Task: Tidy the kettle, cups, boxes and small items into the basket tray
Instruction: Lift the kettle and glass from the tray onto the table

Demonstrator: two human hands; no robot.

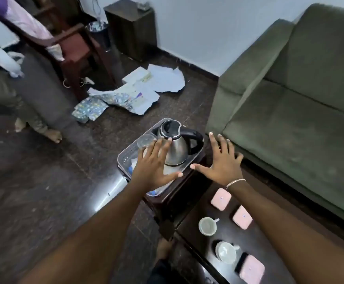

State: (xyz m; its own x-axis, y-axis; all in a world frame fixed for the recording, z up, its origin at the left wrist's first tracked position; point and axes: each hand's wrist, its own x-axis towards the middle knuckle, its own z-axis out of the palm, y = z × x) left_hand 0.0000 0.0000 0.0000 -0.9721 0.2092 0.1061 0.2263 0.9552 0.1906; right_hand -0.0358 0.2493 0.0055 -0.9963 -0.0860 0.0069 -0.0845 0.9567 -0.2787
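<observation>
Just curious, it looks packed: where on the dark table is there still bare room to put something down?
Bare table lies between the basket tray and the nearest pink box. The tray itself is crowded by the kettle and a clear cup.

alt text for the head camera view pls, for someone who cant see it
Both hands, left hand and right hand, hover open over a grey basket tray already holding a steel kettle and a clear cup. Two white cups and three pink boxes wait on the dark table beside a green sofa.
</observation>
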